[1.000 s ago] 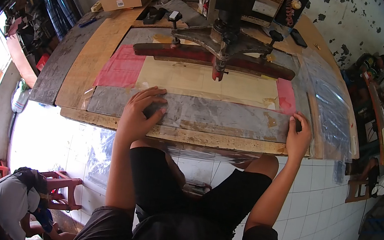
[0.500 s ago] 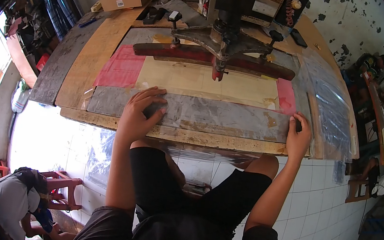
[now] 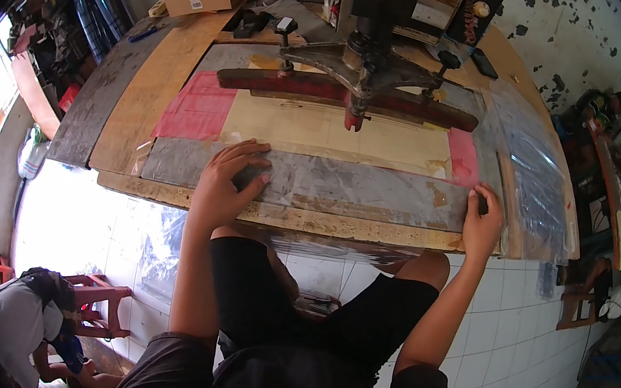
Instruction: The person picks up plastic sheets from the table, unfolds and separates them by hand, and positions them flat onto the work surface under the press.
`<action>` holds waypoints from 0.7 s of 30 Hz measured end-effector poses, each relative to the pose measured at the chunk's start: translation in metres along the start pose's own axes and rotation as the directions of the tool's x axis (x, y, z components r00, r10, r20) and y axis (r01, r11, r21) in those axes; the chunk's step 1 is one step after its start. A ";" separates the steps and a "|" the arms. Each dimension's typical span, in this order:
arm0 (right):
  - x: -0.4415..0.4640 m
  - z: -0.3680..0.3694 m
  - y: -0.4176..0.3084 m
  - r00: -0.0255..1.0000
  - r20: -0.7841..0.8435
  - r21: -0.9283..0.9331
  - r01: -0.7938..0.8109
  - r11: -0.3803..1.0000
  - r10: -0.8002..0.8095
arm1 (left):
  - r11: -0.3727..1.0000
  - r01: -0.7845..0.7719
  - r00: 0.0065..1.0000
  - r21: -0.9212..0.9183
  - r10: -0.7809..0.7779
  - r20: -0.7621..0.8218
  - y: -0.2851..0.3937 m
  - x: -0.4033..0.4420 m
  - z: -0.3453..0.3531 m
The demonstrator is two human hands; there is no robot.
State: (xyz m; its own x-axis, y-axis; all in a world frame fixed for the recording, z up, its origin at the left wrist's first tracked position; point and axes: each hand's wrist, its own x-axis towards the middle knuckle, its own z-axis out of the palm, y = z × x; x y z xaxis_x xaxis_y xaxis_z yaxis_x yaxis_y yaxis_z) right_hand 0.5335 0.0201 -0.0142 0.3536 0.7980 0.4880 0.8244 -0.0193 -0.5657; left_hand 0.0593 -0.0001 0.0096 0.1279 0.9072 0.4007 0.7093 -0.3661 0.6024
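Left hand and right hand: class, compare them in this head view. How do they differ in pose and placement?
The left hand has its fingers stretched out and its thumb set apart, while the right hand is more curled, its index finger bent toward the thumb. The left hand lies over the grey strip, in from its left end; the right hand is at the strip's right end. Both are bare.

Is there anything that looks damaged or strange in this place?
Yes: the wall at upper right has dark patches, as if paint peeled. Near the right hand, the grey board has a brown patch, perhaps worn or stained.
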 end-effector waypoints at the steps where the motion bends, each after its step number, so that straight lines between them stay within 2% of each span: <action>1: 0.000 0.000 0.000 1.000 0.001 -0.002 -0.005 1.000 0.005 | 1.000 0.000 1.000 0.002 0.000 0.000 0.000 0.000 0.000; 14: 0.000 0.000 -0.001 1.000 -0.011 0.006 0.008 1.000 -0.008 | 1.000 -0.013 1.000 -0.004 0.013 -0.001 -0.001 0.000 0.000; 21: -0.001 0.001 0.004 0.996 -0.016 -0.002 0.087 0.996 -0.087 | 1.000 -0.026 1.000 -0.004 0.026 0.011 -0.005 -0.002 -0.001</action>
State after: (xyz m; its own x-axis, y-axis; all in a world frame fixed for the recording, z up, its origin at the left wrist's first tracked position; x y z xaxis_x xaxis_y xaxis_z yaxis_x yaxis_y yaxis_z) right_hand 0.5360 0.0201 -0.0178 0.2880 0.7868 0.5459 0.8527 0.0487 -0.5201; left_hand 0.0551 -0.0006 0.0068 0.1538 0.8995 0.4089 0.7030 -0.3904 0.5945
